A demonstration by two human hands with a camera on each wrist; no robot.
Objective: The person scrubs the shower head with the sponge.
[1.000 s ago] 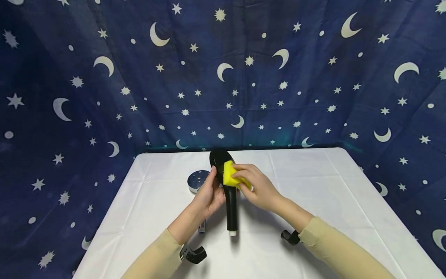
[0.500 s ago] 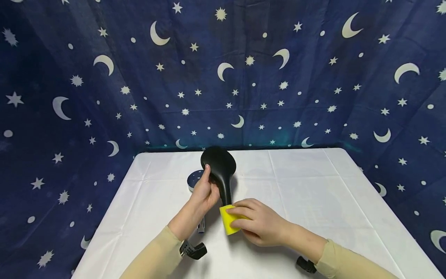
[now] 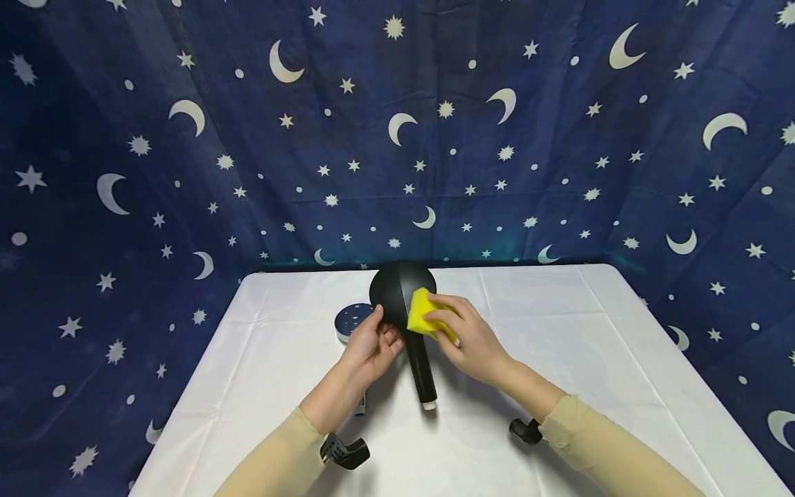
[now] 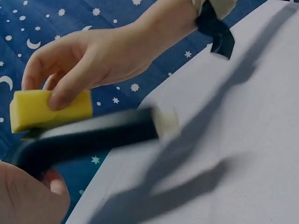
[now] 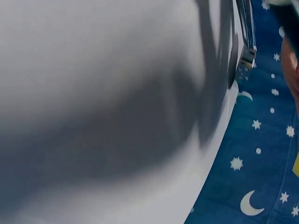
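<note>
Above the table, a black hand shower head (image 3: 391, 290) is held by my left hand (image 3: 369, 351) near its neck, thumb on the head's edge. Its rounded back faces up and its handle slants down toward me, ending in a white tip. My right hand (image 3: 475, 345) pinches a yellow sponge (image 3: 425, 312) against the lower right of the head. In the left wrist view the sponge (image 4: 51, 108) lies along the top of the black neck, and the handle (image 4: 103, 131) is blurred. Only a sliver of sponge (image 5: 296, 165) appears in the right wrist view.
A second shower head, chrome with a mirror-like round face (image 3: 351, 319), lies on the white-covered table (image 3: 546, 324) behind my left hand, partly hidden. A dark blue curtain (image 3: 348, 138) with moons and stars hangs behind the table.
The sponge went from the neck area down to the handle's lower end, then back up onto the head. The shower head has turned, its handle now slanting to the right.
</note>
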